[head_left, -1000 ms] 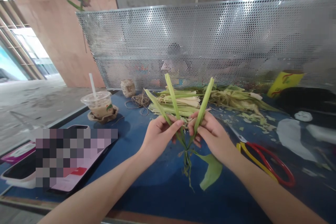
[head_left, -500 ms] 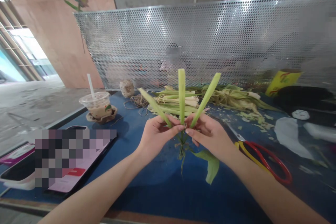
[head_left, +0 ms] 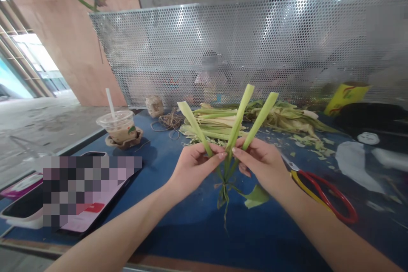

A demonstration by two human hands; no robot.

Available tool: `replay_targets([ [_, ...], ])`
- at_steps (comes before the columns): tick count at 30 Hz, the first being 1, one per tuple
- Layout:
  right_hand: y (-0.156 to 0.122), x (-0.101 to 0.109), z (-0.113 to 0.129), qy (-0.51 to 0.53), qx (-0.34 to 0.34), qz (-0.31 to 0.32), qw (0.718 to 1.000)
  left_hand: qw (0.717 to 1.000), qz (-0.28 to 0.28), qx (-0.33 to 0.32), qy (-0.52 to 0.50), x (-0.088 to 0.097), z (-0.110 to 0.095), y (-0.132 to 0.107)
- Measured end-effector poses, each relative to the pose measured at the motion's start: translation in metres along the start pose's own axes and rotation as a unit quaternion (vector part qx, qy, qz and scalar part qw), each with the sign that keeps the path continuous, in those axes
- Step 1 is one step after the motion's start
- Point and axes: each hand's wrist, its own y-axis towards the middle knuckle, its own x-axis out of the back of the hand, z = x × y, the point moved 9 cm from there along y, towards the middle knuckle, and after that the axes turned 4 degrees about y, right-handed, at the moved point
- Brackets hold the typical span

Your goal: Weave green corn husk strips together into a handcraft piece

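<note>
Three pale green leaf strips [head_left: 239, 114], likely corn husk, fan upward from a tied knot [head_left: 224, 186] that hangs below my fingers, its ends dangling over the table. My left hand [head_left: 199, 163] pinches the left strip near its lower part, thumb toward the middle. The right strip is pinched by my right hand [head_left: 258, 157], whose thumb and forefinger also touch the middle strip. The fingertips of both hands almost meet at the middle strip. A broader green leaf piece [head_left: 256, 196] sticks out under my right hand.
Red-and-yellow-handled scissors [head_left: 331, 191] lie beside my right forearm. Behind my hands are a pile of husk strips [head_left: 213, 123], loose husks [head_left: 287, 119] and twine [head_left: 172, 121]. A drink cup [head_left: 116, 125] and phones [head_left: 25, 206] are on the left. A perforated metal panel [head_left: 159, 51] borders the back.
The middle strip has tilted from upright toward the right. The bundle and both hands have shifted slightly right, and the knot with its dangling ends sits a little lower.
</note>
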Motion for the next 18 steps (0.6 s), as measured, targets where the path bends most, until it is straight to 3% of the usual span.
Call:
replay_targets([
  [6, -0.005, -0.012, 0.010, -0.037, 0.032, 0.010, 0.999, 0.999, -0.025, -0.027, 0.029, 0.001, -0.001, -0.004],
  [11, -0.004, -0.005, 0.014, -0.079, 0.032, -0.026, 0.996, 0.998, -0.010, -0.046, 0.038, -0.002, -0.005, -0.006],
  [18, 0.002, 0.008, 0.005, -0.007, 0.018, -0.043, 0.999, 0.999, -0.040, -0.034, -0.002, 0.005, -0.005, -0.003],
])
